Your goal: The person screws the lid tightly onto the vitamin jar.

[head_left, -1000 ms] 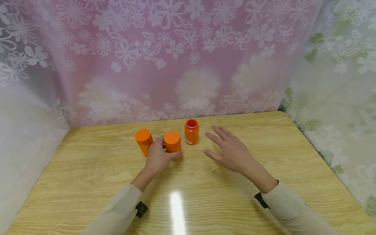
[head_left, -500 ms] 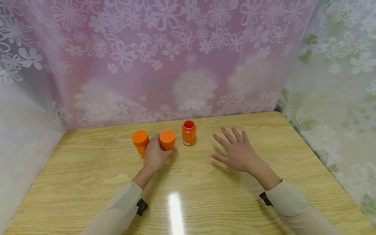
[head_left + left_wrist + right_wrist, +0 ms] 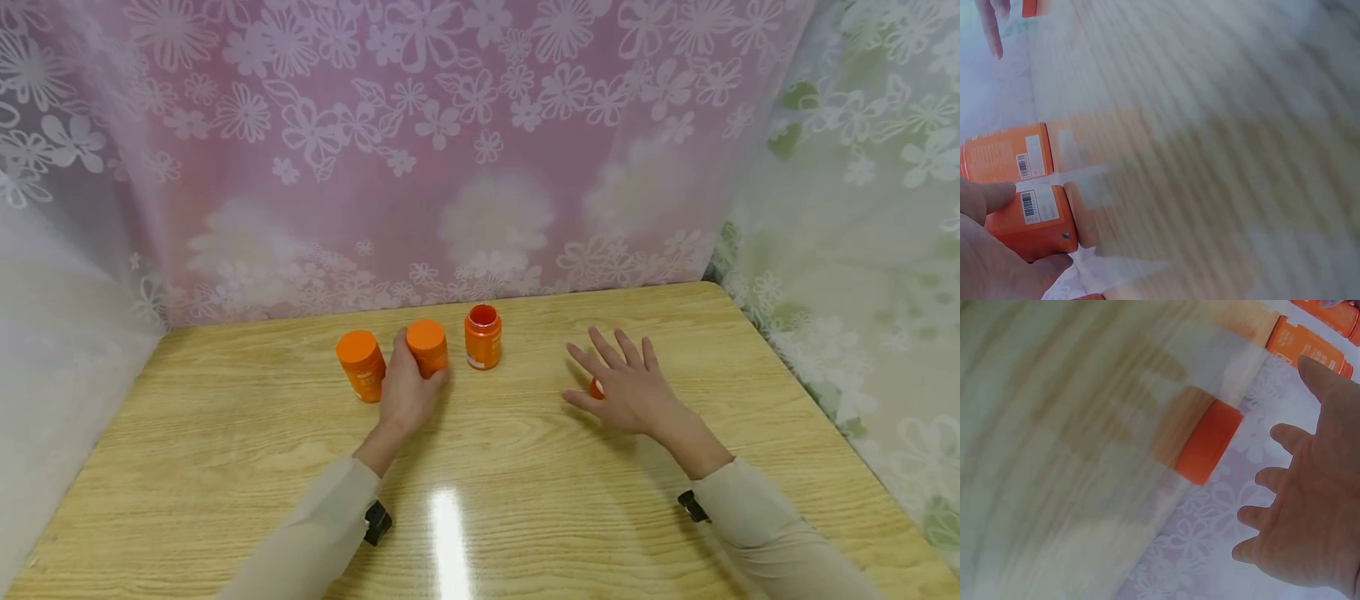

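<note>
My left hand (image 3: 407, 393) grips an orange capped bottle (image 3: 427, 346), thumb on its near right side and fingers behind it. In the left wrist view this bottle (image 3: 1025, 219) shows a barcode label, and its base sits close over the table. An open orange bottle (image 3: 483, 340) without a cap stands just to its right. My right hand (image 3: 636, 390) hovers with fingers spread, holding nothing. An orange cap (image 3: 597, 388) lies under it, mostly hidden in the head view; the right wrist view shows the whole cap (image 3: 1210, 442) standing on the table, apart from the fingers.
Another capped orange bottle (image 3: 362, 367) stands left of my left hand. The wooden table (image 3: 525, 500) ends at the back against a pink flowered curtain (image 3: 480, 167). A pale curtain (image 3: 862, 275) hangs along the right side.
The held bottle has moved a little left, away from the open bottle. My right hand has moved right, its fingers spreading wider, and part of the cap now shows beside its thumb.
</note>
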`<state>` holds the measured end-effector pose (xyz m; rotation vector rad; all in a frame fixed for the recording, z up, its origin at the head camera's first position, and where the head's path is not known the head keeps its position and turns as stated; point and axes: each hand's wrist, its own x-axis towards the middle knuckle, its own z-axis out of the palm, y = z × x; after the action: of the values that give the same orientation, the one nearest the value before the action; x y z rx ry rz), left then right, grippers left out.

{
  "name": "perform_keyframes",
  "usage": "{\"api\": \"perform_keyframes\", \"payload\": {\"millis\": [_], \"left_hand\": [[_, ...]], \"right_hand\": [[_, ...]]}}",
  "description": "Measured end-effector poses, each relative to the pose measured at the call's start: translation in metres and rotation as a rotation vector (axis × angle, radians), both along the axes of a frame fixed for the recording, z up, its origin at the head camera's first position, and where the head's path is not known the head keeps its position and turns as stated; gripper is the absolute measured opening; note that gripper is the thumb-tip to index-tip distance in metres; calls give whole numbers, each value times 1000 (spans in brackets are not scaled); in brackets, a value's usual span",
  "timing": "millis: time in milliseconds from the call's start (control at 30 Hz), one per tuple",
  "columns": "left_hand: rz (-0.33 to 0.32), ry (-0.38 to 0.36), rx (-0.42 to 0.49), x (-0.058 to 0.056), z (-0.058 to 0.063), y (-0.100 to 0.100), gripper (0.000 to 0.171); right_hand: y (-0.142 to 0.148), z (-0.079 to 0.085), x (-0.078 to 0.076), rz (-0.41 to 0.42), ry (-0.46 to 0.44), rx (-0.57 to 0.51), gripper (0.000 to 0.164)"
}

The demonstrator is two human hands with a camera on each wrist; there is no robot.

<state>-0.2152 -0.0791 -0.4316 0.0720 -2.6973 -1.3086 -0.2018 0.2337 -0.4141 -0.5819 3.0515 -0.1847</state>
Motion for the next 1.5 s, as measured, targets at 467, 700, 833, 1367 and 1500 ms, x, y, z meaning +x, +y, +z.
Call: {"api": "perform_keyframes", "payload": {"millis": [467,700,833,1367,1500], "left_hand": [[17,24,-20,-5,-3,1,75],[-6,84,-40,-4,8,-4,101],[-28,159,-81,-2,20,-3,99],[-230,563,-373,-2,50,6,76],[-284,570,-377,-4,53,14,77]], "right_hand": [[8,-6,1,2,0,-6,73],[8,-5,3,-2,-6,-18,72],[9,-4,4,-4,-7,-20,71],[12,-2,6,-11,-14,-25,72],[11,-3,6,-3,-11,-29,72]]}}
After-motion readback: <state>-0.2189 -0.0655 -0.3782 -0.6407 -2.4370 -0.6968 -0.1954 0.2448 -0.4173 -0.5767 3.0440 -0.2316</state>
